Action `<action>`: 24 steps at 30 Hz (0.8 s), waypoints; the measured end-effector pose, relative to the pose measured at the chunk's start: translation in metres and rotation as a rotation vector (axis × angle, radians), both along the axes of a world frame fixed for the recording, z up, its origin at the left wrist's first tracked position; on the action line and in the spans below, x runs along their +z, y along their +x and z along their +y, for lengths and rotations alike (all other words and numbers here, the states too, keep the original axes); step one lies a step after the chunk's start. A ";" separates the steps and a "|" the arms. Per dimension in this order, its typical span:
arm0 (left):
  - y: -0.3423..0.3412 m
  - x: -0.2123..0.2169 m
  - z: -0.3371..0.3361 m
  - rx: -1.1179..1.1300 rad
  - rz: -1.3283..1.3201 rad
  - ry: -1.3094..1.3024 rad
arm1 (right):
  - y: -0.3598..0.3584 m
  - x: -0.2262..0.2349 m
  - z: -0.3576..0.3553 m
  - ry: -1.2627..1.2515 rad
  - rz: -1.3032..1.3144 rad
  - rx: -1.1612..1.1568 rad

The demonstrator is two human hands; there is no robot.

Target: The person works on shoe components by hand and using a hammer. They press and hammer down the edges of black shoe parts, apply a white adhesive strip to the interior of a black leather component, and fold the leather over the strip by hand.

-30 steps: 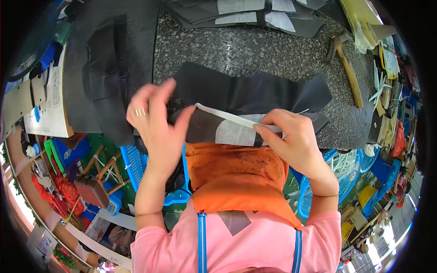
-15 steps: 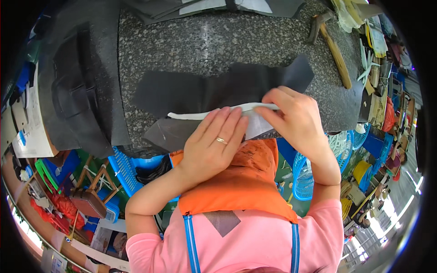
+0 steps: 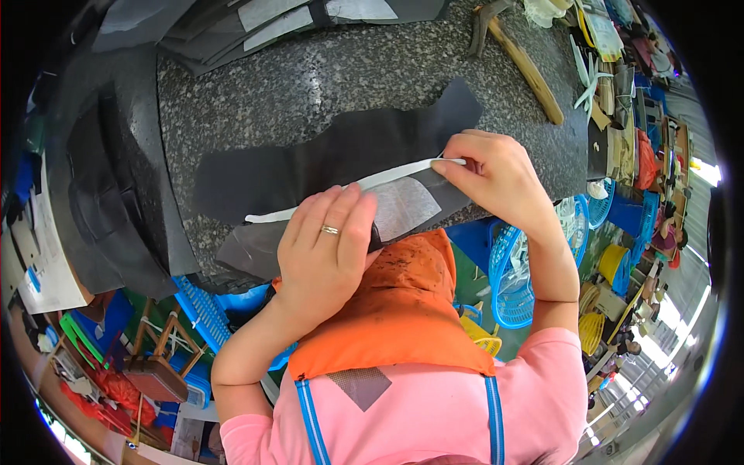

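A dark sheet piece [image 3: 333, 147], leather-like, lies across the speckled stone slab [image 3: 256, 108] in front of me. A narrow white strip [image 3: 403, 172] runs along its near edge, slanting up to the right. Below the strip is a greyish flap [image 3: 252, 249] with a pale patch [image 3: 409, 208]. My left hand [image 3: 325, 248], a ring on one finger, rests with fingers stretched out flat over the strip and flap; its thumb is mostly hidden. At the strip's right end, my right hand [image 3: 500, 177] pinches it between thumb and forefinger.
A hammer [image 3: 531, 74] with a wooden handle lies at the slab's far right. Dark pieces with pale patches [image 3: 279, 29] are piled at the far edge. More black pieces [image 3: 116, 194] lie at left. Blue baskets [image 3: 515, 271] stand below the slab's near edge.
The whole view has shifted, so the slab sits further left. My hands are farther apart along the strip, baring more of the pale patch. The right hand still pinches the strip.
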State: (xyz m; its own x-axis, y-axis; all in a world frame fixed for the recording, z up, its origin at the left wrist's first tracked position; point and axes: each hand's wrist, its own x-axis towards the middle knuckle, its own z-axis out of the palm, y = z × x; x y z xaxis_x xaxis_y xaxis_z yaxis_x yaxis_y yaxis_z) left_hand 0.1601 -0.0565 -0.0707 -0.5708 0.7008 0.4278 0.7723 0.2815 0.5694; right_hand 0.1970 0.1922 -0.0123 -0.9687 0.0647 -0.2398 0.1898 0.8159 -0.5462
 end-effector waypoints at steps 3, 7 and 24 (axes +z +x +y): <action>0.002 0.008 0.010 0.045 0.061 -0.133 | 0.008 0.001 0.007 -0.170 0.001 0.002; 0.001 0.006 0.015 0.074 0.203 -0.219 | 0.007 -0.001 0.002 -0.036 -0.038 -0.012; 0.019 0.018 0.008 0.116 0.076 -0.213 | -0.040 0.025 -0.029 0.326 0.431 0.361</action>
